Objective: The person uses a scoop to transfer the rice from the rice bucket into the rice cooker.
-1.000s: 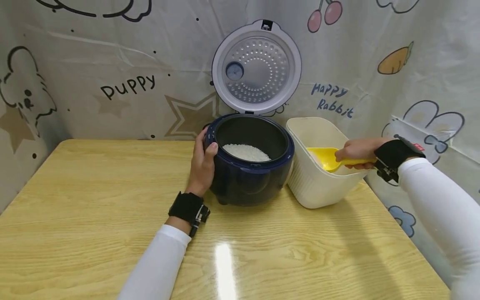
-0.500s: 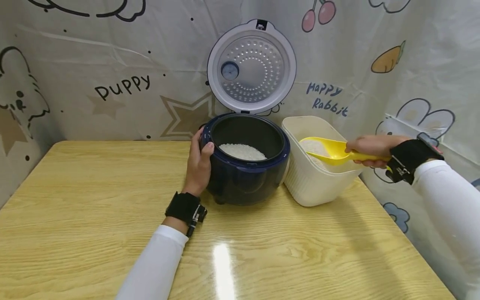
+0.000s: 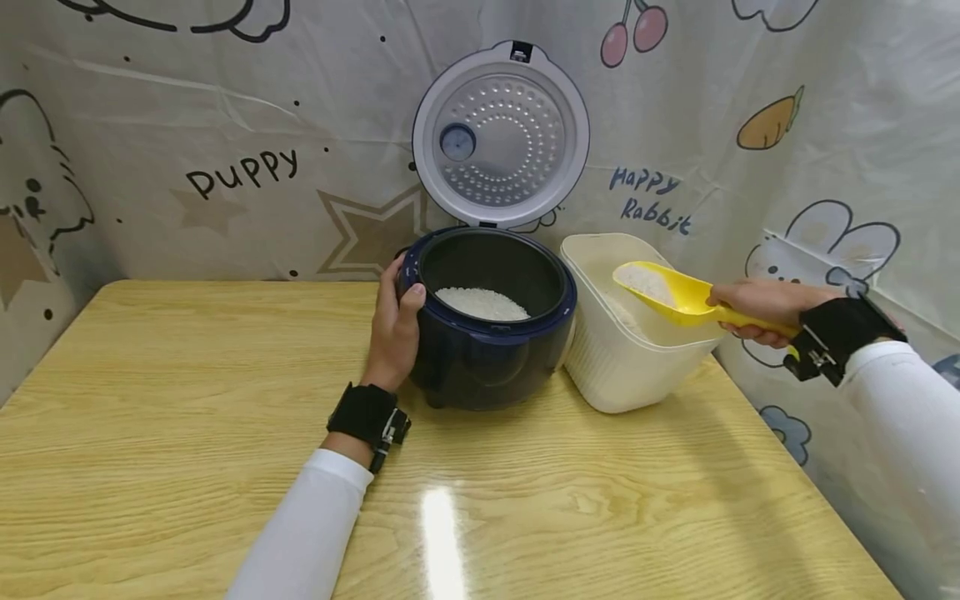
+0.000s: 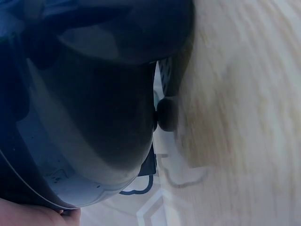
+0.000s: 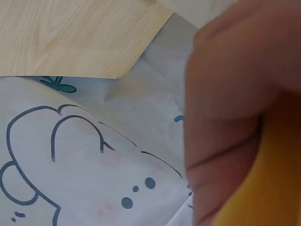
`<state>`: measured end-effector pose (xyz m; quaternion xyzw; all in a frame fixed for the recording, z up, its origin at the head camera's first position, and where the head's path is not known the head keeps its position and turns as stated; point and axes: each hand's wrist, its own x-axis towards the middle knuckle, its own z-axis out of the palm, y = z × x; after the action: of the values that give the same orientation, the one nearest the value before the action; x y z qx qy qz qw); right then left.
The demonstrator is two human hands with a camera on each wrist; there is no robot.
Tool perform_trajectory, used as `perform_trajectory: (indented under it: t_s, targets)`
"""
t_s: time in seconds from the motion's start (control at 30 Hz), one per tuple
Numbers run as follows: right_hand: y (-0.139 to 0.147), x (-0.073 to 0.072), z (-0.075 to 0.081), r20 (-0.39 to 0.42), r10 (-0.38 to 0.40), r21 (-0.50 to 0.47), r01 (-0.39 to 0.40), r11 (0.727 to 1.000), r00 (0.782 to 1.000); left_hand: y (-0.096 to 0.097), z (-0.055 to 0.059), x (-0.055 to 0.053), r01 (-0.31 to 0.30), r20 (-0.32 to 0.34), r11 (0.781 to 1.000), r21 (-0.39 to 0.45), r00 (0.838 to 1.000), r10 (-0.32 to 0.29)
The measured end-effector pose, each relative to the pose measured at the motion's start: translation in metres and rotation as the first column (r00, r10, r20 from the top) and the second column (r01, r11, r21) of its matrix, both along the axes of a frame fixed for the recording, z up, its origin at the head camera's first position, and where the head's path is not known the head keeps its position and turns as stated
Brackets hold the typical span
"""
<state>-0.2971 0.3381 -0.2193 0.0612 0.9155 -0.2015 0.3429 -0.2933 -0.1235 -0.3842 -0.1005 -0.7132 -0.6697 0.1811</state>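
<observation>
A dark blue rice cooker [image 3: 487,367] stands on the table with its lid [image 3: 501,133] raised and white rice [image 3: 483,303] in its pot. My left hand [image 3: 392,333] grips the cooker's left side near the rim, thumb in front; in the left wrist view part of that hand [image 4: 33,214] touches the dark cooker body [image 4: 94,108]. My right hand [image 3: 765,307] holds a yellow scoop [image 3: 692,302] by its handle. Rice lies in the scoop, which is above a cream bin [image 3: 618,375]. The right wrist view shows curled fingers [image 5: 225,113] and a blurred yellow part of the scoop [image 5: 268,183].
The bin stands close against the cooker's right side, near the right edge of the wooden table [image 3: 225,400]. A printed curtain [image 3: 247,100] hangs behind the table and along its right side.
My right hand has drawn the scoop up and to the right, from inside the bin to above its rim, with rice in it. My left hand stays on the cooker.
</observation>
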Motion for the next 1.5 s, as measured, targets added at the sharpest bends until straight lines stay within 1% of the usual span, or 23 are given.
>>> perform_trajectory:
  t_s: [0.1,0.23,0.4,0.47,0.7,0.87,1.0,1.1,1.23,1.4,1.5]
  targets:
    - [0.0,0.0,0.003,-0.017,0.006,-0.008,-0.006,1.0,1.0,0.0,0.0,0.0,0.0,0.001,1.0,-0.001,1.0,0.0]
    - [-0.004,0.0,0.01,-0.031,0.021,-0.006,-0.021,1.0,0.999,-0.001,0.001,0.002,-0.004,0.004,1.0,0.001,1.0,0.004]
    - [-0.017,0.001,0.022,-0.047,0.026,-0.007,-0.026,1.0,0.999,0.0,0.0,0.002,0.003,0.001,1.0,0.006,1.0,-0.003]
    - [-0.024,0.001,0.028,-0.063,0.04,-0.007,-0.04,0.999,0.997,0.0,0.0,0.001,0.004,0.0,1.0,0.01,1.0,-0.004]
    - [-0.064,0.003,0.048,-0.081,0.099,-0.007,-0.1,0.995,0.992,-0.002,0.0,0.001,0.001,-0.009,1.0,0.016,1.0,-0.001]
    - [-0.097,0.001,0.058,-0.11,0.16,0.004,-0.16,0.987,0.981,-0.001,0.0,0.001,0.012,-0.004,1.0,0.02,1.0,-0.012]
    - [-0.119,-0.002,0.063,-0.124,0.209,0.002,-0.211,0.978,0.97,0.0,0.001,0.001,0.02,-0.003,0.999,0.026,1.0,-0.02]
    - [-0.134,-0.005,0.062,-0.131,0.256,0.019,-0.256,0.966,0.958,0.001,0.0,0.001,0.02,0.001,1.0,0.022,1.0,-0.02]
    - [-0.152,-0.008,0.058,-0.17,0.316,0.049,-0.312,0.949,0.934,0.001,-0.001,0.001,0.018,0.009,1.0,0.019,1.0,-0.018]
    - [-0.167,-0.011,0.049,-0.248,0.371,0.098,-0.358,0.929,0.895,0.001,0.0,0.001,0.015,0.008,1.0,0.016,1.0,-0.015]
    - [-0.173,-0.012,0.044,-0.309,0.4,0.13,-0.378,0.917,0.863,0.001,0.001,0.001,0.016,0.011,1.0,0.017,1.0,-0.016]
